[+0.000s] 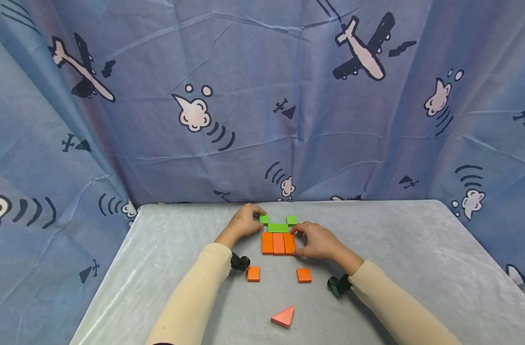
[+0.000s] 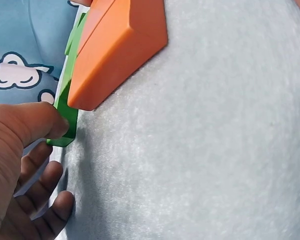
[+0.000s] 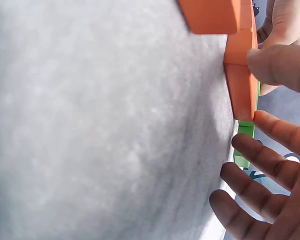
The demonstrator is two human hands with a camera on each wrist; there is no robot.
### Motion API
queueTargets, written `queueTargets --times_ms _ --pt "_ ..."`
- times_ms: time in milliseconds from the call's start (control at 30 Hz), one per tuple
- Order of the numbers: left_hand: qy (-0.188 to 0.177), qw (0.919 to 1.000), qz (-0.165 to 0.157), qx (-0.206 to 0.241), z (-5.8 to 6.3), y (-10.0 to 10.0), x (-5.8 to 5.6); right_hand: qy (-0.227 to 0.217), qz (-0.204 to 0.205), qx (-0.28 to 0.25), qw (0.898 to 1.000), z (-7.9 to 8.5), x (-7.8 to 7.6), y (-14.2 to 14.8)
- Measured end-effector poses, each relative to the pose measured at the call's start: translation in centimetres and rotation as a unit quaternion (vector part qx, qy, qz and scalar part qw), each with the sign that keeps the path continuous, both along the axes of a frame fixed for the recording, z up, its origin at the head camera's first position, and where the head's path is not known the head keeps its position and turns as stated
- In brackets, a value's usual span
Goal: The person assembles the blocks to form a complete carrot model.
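Observation:
My left hand [image 1: 244, 221] pinches a small green square block [image 1: 264, 220] at the back left of a group of blocks. In the left wrist view its thumb lies against the green side, with the other fingers spread below. A green rectangular block [image 1: 278, 228] lies beside it, and another green square block [image 1: 291, 220] stands at the back right. In front, three orange rectangular blocks [image 1: 278, 244] lie side by side. My right hand [image 1: 319, 241] holds the rightmost orange block [image 1: 290, 244] between thumb and index finger; its other fingers are spread in the right wrist view.
Nearer on the grey cloth-covered table [image 1: 167, 258] lie two orange square blocks, a left one [image 1: 253, 274] and a right one [image 1: 304, 275]. A pinkish-orange triangular block [image 1: 283, 317] lies closest to me. A blue curtain [image 1: 245, 158] hangs behind the table.

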State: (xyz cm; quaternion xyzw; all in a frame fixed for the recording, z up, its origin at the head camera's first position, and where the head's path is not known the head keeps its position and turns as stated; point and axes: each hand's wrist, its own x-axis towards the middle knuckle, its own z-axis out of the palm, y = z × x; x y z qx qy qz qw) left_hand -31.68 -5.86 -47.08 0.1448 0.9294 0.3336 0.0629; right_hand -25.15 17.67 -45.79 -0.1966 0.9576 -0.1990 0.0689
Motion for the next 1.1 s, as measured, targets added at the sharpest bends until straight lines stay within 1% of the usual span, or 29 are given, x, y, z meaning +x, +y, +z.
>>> queueTargets --times_ms 367,467,567,633,733,833,1000,1100 --pt "0.006 1.0 -0.006 0.003 0.2 -0.4 0.1 0.0 0.002 -0.005 1.0 0.1 0.1 0.0" --pt "0.005 0.9999 -0.005 0.012 0.3 -0.7 0.3 0.003 0.004 -0.007 1.0 0.1 0.1 0.0" --pt "0.009 0.9998 -0.007 0.019 0.7 -1.1 0.6 0.007 0.005 -0.006 1.0 0.1 0.1 0.0" --pt "0.014 0.9997 -0.011 0.018 0.9 -1.5 1.0 0.01 0.005 -0.004 1.0 0.1 0.1 0.1" --pt "0.026 0.9994 -0.02 0.012 1.4 -2.2 2.0 0.012 0.006 -0.003 1.0 0.1 0.1 0.1" --pt "0.038 0.9984 -0.038 0.014 2.0 -2.8 3.4 0.011 0.006 -0.005 1.0 0.0 0.1 0.1" --pt "0.051 0.9955 -0.077 0.017 2.5 -3.6 6.5 0.011 0.005 -0.005 1.0 -0.2 0.1 0.2" --pt "0.047 0.9947 -0.089 0.016 2.5 -4.0 8.3 0.011 0.006 -0.007 1.0 -0.3 0.1 0.2"
